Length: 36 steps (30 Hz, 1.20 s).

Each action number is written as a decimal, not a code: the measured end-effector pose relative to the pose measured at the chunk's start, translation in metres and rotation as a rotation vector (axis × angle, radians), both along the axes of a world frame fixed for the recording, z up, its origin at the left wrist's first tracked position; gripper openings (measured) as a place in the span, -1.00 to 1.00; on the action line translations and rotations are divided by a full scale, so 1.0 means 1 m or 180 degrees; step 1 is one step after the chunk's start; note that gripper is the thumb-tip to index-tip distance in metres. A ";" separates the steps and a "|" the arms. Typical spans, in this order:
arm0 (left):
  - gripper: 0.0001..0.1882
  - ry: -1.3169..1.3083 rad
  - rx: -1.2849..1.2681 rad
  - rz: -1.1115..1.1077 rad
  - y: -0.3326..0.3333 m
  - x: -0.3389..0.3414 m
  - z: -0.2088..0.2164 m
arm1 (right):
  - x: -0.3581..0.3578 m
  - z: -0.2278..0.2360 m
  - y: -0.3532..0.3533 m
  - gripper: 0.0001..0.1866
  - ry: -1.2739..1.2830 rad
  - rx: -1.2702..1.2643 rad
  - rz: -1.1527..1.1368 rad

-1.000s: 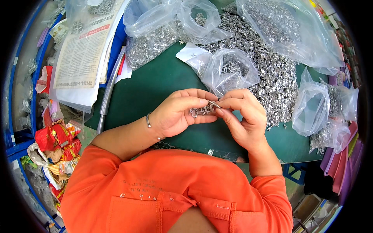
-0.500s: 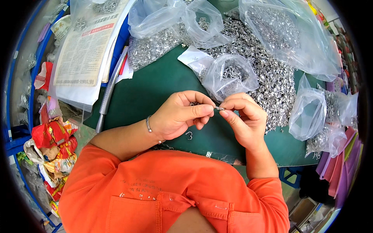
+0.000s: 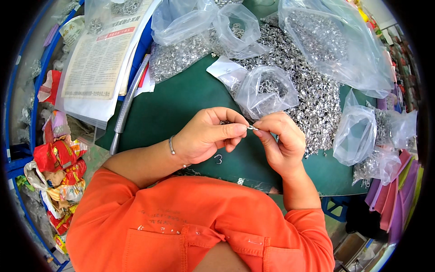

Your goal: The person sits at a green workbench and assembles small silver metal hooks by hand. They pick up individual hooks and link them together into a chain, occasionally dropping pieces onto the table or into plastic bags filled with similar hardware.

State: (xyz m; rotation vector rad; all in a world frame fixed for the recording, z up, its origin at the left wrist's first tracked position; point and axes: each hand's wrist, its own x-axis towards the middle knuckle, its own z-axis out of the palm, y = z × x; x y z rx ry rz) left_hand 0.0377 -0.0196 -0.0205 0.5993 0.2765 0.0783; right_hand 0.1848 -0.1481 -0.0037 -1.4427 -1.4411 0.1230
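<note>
Thumb and forefinger of my left hand (image 3: 210,131) pinch one end of a small silvery metal piece (image 3: 252,128). My right hand (image 3: 282,138) grips its other end between thumb and fingertips, so the hands nearly meet. The fingers hide much of the piece, and its exact kind is too small to make out. More small metal pieces (image 3: 224,122) show partly behind my left fingers. Just beyond my hands lies an open clear plastic bag (image 3: 263,106) with silvery metal pieces in it. A big heap of small shiny metal parts (image 3: 319,109) spreads beside my right hand.
A green table top (image 3: 176,102) carries several plastic bags of metal parts, including one opened bag (image 3: 355,136) at the right. A long grey-handled tool (image 3: 129,104) lies left, beside a newspaper (image 3: 97,63). Coloured wrappers (image 3: 59,158) fill the left side; purple and pink strips (image 3: 389,195) hang right.
My right hand has shifted slightly left, closer to my left fingertips, and the small metal piece has turned a little between them. My left hand holds almost the same place.
</note>
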 end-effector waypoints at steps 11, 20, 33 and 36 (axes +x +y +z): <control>-0.84 0.0149 -0.0058 0.0030 -0.001 0.003 -0.002 | -0.005 0.010 -0.001 -0.83 -0.0116 0.0331 -0.0037; -0.77 0.0208 0.0133 0.0114 0.002 0.003 -0.002 | 0.023 0.040 0.030 -0.83 -0.0666 0.0922 -0.0561; -0.84 0.0184 0.0041 0.0824 0.010 0.002 -0.001 | 0.029 0.061 0.084 -0.87 -0.1047 -0.0236 -0.0478; -0.79 0.0130 -0.0354 0.0888 0.008 0.003 0.004 | -0.002 0.063 0.049 -0.80 -0.0595 -0.1030 0.0331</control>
